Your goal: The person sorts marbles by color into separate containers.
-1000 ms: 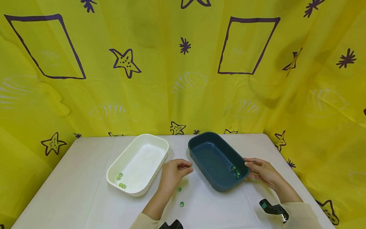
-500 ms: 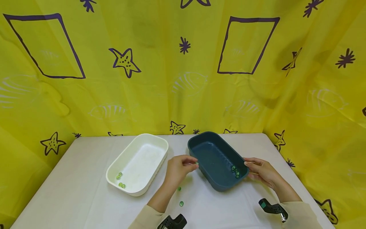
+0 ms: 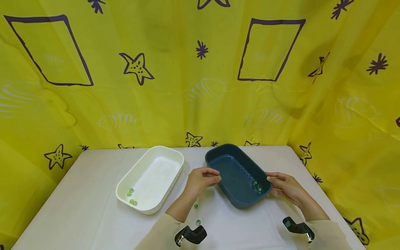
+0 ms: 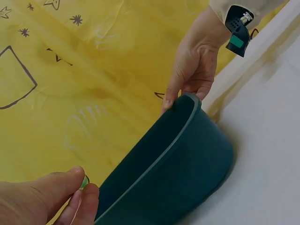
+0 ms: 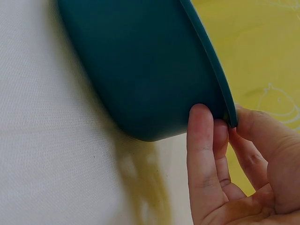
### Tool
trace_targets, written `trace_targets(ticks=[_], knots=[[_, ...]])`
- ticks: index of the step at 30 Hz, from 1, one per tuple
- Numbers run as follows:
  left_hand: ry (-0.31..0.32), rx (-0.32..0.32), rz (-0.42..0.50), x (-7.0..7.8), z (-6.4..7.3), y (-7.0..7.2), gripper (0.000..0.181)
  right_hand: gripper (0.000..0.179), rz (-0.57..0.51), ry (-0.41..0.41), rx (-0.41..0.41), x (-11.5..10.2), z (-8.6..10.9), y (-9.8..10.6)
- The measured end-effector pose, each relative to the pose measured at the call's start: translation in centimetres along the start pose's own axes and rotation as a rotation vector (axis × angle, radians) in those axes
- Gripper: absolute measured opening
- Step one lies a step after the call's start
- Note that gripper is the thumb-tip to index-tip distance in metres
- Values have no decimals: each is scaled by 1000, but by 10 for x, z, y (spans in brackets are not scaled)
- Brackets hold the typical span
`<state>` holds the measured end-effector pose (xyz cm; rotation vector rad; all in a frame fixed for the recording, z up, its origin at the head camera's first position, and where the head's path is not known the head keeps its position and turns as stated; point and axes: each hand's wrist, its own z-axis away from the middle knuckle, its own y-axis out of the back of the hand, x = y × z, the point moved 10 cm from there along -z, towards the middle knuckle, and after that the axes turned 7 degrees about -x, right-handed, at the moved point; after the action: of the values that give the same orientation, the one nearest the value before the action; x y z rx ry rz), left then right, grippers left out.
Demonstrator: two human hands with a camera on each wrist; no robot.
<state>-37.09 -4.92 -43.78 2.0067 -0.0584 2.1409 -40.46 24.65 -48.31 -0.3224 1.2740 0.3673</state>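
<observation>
Between thumb and fingertips, my left hand [image 3: 200, 182] pinches a green glass marble [image 4: 85, 182] over the left rim of a dark teal bin [image 3: 229, 170]. My right hand [image 3: 287, 189] grips that bin's rim at its near right corner, thumb on the rim and fingers against the outer wall. Several green marbles [image 3: 257, 187] lie inside the bin near this corner. Left of it stands a white bin [image 3: 159, 170], with several lighter green marbles [image 3: 133, 202] in its near end. Two loose marbles [image 3: 196, 206] rest on the table near my left forearm.
A white cloth [image 3: 93, 194] covers the table under both bins. Yellow curtains [image 3: 168, 104] with starfish and fish prints hang at the back and sides. Each wrist carries a black camera mount [image 3: 298, 227].
My left hand has moved right and slightly away from me, carrying the marble from the gap between the bins to the teal bin's rim. The right hand stays in place.
</observation>
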Motion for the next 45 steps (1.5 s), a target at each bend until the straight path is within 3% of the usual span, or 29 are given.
trace_targets(ticks=[8,18,23,26,32,39,45], knots=[[57,-13,-34,-4,-12,-9,20,20,12,-3,8,1,1,0],[9,-12,-68,-4,-14,-19,18,19,26,7,5,0,1,-2],[17,3,-63,-6,-12,-18,18,19,20,12,-2,-1,1,-3],[9,5,-55,-6,-9,-16,19,19,24,9,3,-1,1,-2],[-94,-35,-73,-6,-3,-6,17,19,28,6,9,-1,0,-1],[-163,-92,-203,-10,12,12,18,21,20,15,0,-1,-1,0],[-203,-71,-313,-16,29,28,19,21,20,17,-3,0,-1,0]])
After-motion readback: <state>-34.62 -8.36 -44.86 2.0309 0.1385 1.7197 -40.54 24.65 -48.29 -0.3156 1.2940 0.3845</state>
